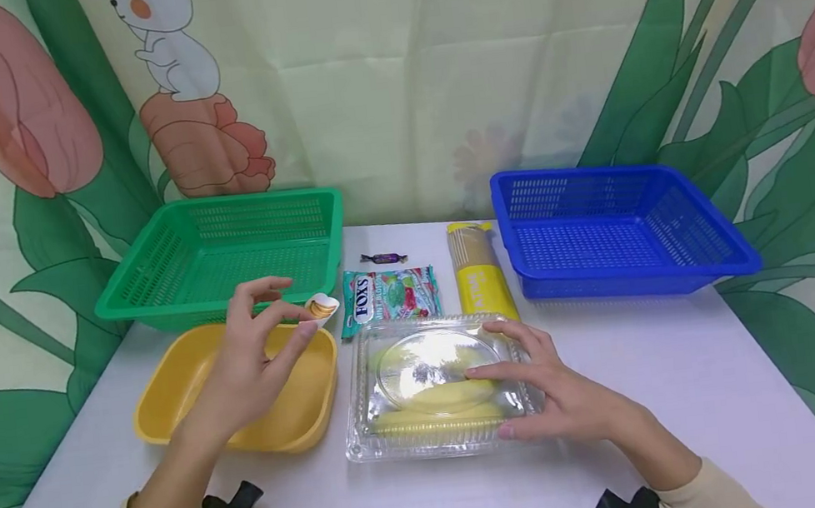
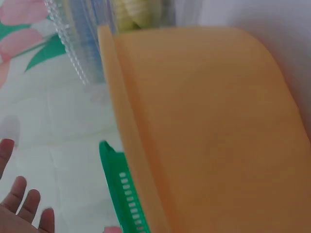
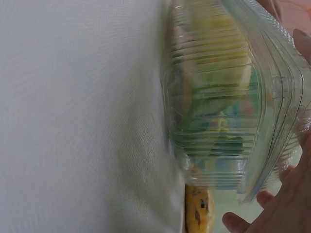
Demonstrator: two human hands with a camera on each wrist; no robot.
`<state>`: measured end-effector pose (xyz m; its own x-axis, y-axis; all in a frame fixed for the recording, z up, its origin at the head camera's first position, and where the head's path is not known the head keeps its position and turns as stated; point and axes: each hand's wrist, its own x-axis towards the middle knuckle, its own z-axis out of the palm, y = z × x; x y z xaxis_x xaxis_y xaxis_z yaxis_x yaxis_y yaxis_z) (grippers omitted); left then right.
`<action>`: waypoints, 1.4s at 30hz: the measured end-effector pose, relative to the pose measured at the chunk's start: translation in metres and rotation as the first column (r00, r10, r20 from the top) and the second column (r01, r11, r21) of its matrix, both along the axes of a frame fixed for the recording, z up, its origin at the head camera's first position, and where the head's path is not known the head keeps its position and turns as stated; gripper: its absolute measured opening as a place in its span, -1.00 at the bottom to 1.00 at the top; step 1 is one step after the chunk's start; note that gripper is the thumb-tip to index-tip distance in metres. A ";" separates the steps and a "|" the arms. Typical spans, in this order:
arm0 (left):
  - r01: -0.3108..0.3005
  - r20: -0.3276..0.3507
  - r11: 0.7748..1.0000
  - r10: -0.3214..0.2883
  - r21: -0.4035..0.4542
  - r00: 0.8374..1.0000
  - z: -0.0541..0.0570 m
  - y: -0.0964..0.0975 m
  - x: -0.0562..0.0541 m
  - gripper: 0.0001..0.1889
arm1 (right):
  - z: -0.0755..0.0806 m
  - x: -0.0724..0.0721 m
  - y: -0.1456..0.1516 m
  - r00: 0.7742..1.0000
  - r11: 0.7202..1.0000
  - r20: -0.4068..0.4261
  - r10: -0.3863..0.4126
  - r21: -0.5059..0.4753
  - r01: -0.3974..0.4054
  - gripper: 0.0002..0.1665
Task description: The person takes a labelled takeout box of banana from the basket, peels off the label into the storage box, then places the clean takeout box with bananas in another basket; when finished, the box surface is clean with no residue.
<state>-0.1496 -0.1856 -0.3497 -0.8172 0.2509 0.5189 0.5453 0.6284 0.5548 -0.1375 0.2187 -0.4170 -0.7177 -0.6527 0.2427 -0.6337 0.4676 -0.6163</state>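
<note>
Hovering over the yellow tub (image 1: 307, 399) in the head view, the left hand (image 1: 257, 359) had its fingers curved and apart, their tips beside a small white piece (image 1: 322, 307); whether they touched it, I could not tell. The right hand (image 1: 554, 388) lay over the right side of the clear lidded container (image 1: 430, 451), fingers spread, the thumb near its front edge. That container sat mid-tabletop (image 1: 697, 414), yellow contents inside. A narrow gap parted it from the tub, and its back edge came close to the candy bag (image 1: 400, 292) and the noodle packet (image 1: 481, 275), leaving little room there. Wider space ran along its front and off to the right, below the blue basket (image 1: 580, 247). The green basket (image 1: 263, 245) crowded the tub's far rim.

In the left wrist view, the tub's rim cut steeply across, the container's ribbed corner showing past it; the fingertips at lower left were spread.

In the right wrist view, the container's ribbed wall rose beside a broad stretch of white cloth, and parted fingers lay by the lid's edge.
</note>
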 end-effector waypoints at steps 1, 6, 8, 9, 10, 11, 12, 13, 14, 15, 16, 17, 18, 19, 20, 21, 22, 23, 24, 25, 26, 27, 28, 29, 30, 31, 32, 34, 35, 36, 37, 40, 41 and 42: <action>-0.012 0.007 1.000 0.012 -0.016 1.000 0.000 -0.005 0.000 -0.95 | 0.000 0.000 0.000 1.000 1.000 0.003 0.000 0.000 0.000 -0.25; -0.057 0.010 0.994 0.058 -0.090 0.998 -0.003 -0.032 0.001 -0.96 | 0.001 0.000 0.001 1.000 1.000 -0.009 -0.011 0.008 0.011 -0.25; -0.073 -0.002 0.992 0.073 -0.103 0.997 -0.005 -0.047 0.004 -0.94 | 0.000 -0.001 0.000 1.000 1.000 -0.009 -0.010 0.012 0.010 -0.25; -0.083 0.000 0.990 0.084 -0.109 0.996 -0.006 -0.054 0.006 -0.94 | 0.000 -0.002 -0.001 1.000 1.000 -0.006 -0.006 0.014 0.006 -0.26; -0.093 0.006 0.989 0.095 -0.115 0.995 -0.008 -0.062 0.009 -0.94 | 0.000 -0.003 -0.003 1.000 1.000 -0.003 -0.002 0.016 0.002 -0.26; -0.105 0.014 0.987 0.107 -0.123 0.994 -0.010 -0.069 0.012 -0.94 | -0.001 -0.003 -0.004 1.000 1.000 0.003 0.002 0.017 -0.002 -0.26; -0.113 0.023 0.985 0.117 -0.133 0.993 -0.012 -0.075 0.015 -0.93 | -0.002 -0.003 -0.005 1.000 1.000 0.010 0.005 0.018 -0.005 -0.26; -0.117 0.033 0.983 0.123 -0.141 0.992 -0.014 -0.081 0.017 -0.93 | -0.002 -0.003 -0.006 1.000 1.000 0.019 0.005 0.020 -0.006 -0.27; -0.122 0.044 0.980 0.131 -0.156 0.990 -0.016 -0.086 0.019 -0.93 | -0.003 -0.003 -0.006 1.000 1.000 0.024 0.005 0.020 -0.006 -0.27; -0.126 0.054 0.977 0.137 -0.173 0.989 -0.018 -0.089 0.019 -0.94 | -0.004 -0.002 -0.006 1.000 1.000 0.025 0.002 0.023 -0.002 -0.27; -0.129 0.061 0.973 0.143 -0.191 0.988 -0.020 -0.092 0.019 -0.94 | -0.004 -0.001 -0.005 1.000 1.000 0.028 -0.004 0.023 0.004 -0.27; -0.131 0.060 0.969 0.147 -0.211 0.987 -0.021 -0.095 0.018 -0.94 | -0.005 0.000 -0.004 0.999 1.000 0.030 -0.010 0.023 0.009 -0.26; -0.136 0.062 0.964 0.154 -0.228 0.986 -0.023 -0.097 0.017 -0.94 | -0.005 0.001 -0.002 0.999 1.000 0.029 -0.015 0.023 0.014 -0.26; -0.143 0.067 0.959 0.163 -0.244 0.984 -0.025 -0.099 0.016 -0.95 | -0.005 0.001 -0.001 0.999 1.000 0.030 -0.020 0.024 0.019 -0.26; -0.151 0.068 0.954 0.174 -0.260 0.982 -0.026 -0.100 0.015 -0.94 | -0.004 0.001 0.000 0.999 0.999 0.031 -0.024 0.026 0.024 -0.26; -0.159 0.075 0.948 0.186 -0.276 0.980 -0.028 -0.102 0.014 -0.92 | -0.004 0.001 0.001 0.999 0.999 0.033 -0.027 0.027 0.026 -0.26; -0.165 0.085 0.943 0.197 -0.289 0.977 -0.029 -0.104 0.014 -0.90 | -0.003 0.002 0.001 0.999 0.999 0.036 -0.029 0.026 0.028 -0.26; -0.170 0.094 0.938 0.207 -0.303 0.974 -0.030 -0.106 0.013 -0.87 | -0.002 0.001 0.002 0.999 0.999 0.037 -0.030 0.026 0.029 -0.27; -0.175 0.105 0.933 0.217 -0.314 0.970 -0.031 -0.107 0.012 -0.85 | -0.002 0.001 0.002 0.999 0.999 0.038 -0.030 0.026 0.029 -0.27; -0.177 0.114 0.929 0.225 -0.324 0.968 -0.032 -0.109 0.012 -0.83 | -0.001 0.001 0.002 0.999 0.999 0.040 -0.030 0.026 0.029 -0.27; -0.180 0.116 0.925 0.230 -0.335 0.966 -0.033 -0.110 0.011 -0.81 | -0.001 0.001 0.002 0.999 0.999 0.039 -0.027 0.026 0.026 -0.27; -0.179 0.120 0.923 0.231 -0.341 0.965 -0.033 -0.112 0.011 -0.80 | -0.001 0.002 0.002 0.999 0.999 0.040 -0.027 0.026 0.026 -0.27; -0.177 0.119 0.921 0.231 -0.346 0.966 -0.034 -0.113 0.010 -0.80 | 0.000 0.002 0.002 0.999 0.999 0.042 -0.026 0.026 0.025 -0.27; -0.174 0.116 0.920 0.228 -0.352 0.967 -0.036 -0.115 0.010 -0.80 | 0.000 0.002 0.002 0.999 0.999 0.042 -0.026 0.025 0.025 -0.27; -0.171 0.111 0.918 0.224 -0.357 0.968 -0.037 -0.116 0.009 -0.80 | 0.000 0.002 0.002 0.999 0.999 0.039 -0.023 0.025 0.022 -0.27; -0.169 0.107 0.915 0.221 -0.365 0.969 -0.038 -0.117 0.008 -0.80 | 0.000 0.002 0.001 0.999 1.000 0.037 -0.019 0.024 0.018 -0.27; -0.167 0.101 0.913 0.219 -0.373 0.971 -0.040 -0.118 0.008 -0.80 | 0.000 0.002 0.001 0.999 1.000 0.039 -0.017 0.022 0.016 -0.27; -0.160 0.101 0.910 0.213 -0.383 0.972 -0.042 -0.121 0.006 -0.80 | -0.001 0.002 0.001 0.999 1.000 0.039 -0.012 0.020 0.011 -0.27; -0.158 0.103 0.908 0.212 -0.388 0.972 -0.043 -0.122 0.005 -0.80 | -0.001 0.002 0.000 0.999 1.000 0.038 -0.010 0.020 0.010 -0.27; -0.156 0.105 0.907 0.212 -0.392 0.972 -0.044 -0.123 0.005 -0.80 | -0.001 0.001 0.000 0.999 1.000 0.040 -0.010 0.019 0.009 -0.27; -0.154 0.107 0.905 0.212 -0.396 0.971 -0.045 -0.125 0.004 -0.80 | -0.001 0.001 0.000 0.999 1.000 0.045 -0.012 0.019 0.011 -0.27; -0.147 0.112 0.904 0.208 -0.402 0.972 -0.047 -0.127 0.002 -0.80 | -0.001 0.002 0.000 0.999 1.000 0.042 -0.018 0.025 0.017 -0.27; -0.144 0.111 0.902 0.205 -0.406 0.972 -0.048 -0.128 0.001 -0.80 | -0.001 0.002 0.001 0.999 0.999 0.039 -0.021 0.028 0.019 -0.27; -0.140 0.109 0.902 0.200 -0.408 0.974 -0.049 -0.129 0.000 -0.81 | -0.001 0.002 0.001 0.999 0.999 0.035 -0.022 0.030 0.021 -0.27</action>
